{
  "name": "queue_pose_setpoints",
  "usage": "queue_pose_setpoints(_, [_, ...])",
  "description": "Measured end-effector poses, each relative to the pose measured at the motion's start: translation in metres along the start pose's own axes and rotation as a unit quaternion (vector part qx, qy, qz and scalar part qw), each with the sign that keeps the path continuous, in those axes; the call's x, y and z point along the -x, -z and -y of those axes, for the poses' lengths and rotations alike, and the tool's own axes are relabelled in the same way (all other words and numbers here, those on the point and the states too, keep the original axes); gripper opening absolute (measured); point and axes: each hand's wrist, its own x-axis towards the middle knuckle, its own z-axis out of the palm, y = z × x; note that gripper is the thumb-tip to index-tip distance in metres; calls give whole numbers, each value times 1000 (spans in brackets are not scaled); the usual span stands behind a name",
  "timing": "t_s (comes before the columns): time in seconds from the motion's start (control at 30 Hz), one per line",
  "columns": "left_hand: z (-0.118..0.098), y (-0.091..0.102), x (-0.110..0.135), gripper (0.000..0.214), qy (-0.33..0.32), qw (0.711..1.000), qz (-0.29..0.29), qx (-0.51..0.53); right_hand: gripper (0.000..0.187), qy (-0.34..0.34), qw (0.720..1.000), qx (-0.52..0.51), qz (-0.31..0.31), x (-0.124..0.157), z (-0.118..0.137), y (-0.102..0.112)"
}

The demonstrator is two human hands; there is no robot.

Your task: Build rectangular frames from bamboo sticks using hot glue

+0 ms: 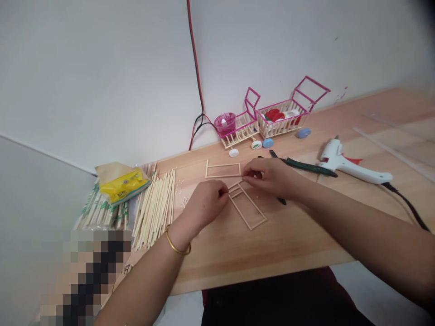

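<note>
A narrow rectangular frame of thin wooden sticks (pixel 240 211) lies slanted on the table between my hands, with short crosspieces near its far end. My left hand (pixel 208 203), a gold bangle at its wrist, pinches that far end at its left corner. At the right corner of the same end, the fingertips of my right hand (pixel 268 175) are pressed together. Whether a separate short stick is between the hands is too small to tell. Just beyond lies a second stick frame (pixel 222 165), near my right fingertips. Green-handled pliers (pixel 306 166) lie partly hidden behind my right hand.
Loose wooden sticks (pixel 157 206) and a yellow packet (pixel 124 183) lie left, beside bagged sticks (pixel 98 210). Two small stick carts (pixel 239 131) (pixel 282 118) with bottle-cap wheels stand along the wall. A white glue gun (pixel 360 166) with its cord lies right.
</note>
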Motion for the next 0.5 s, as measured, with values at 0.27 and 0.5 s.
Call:
queue_pose_setpoints(0.27, [-5,-11,2,15,-5,1000,3,-4,14,13,994,-6,105,3,-1,1])
queue_pose_setpoints(0.5, [-8,-15,2,14,-19,999,8,-26,14,21,992,-4,126,3,-2,-2])
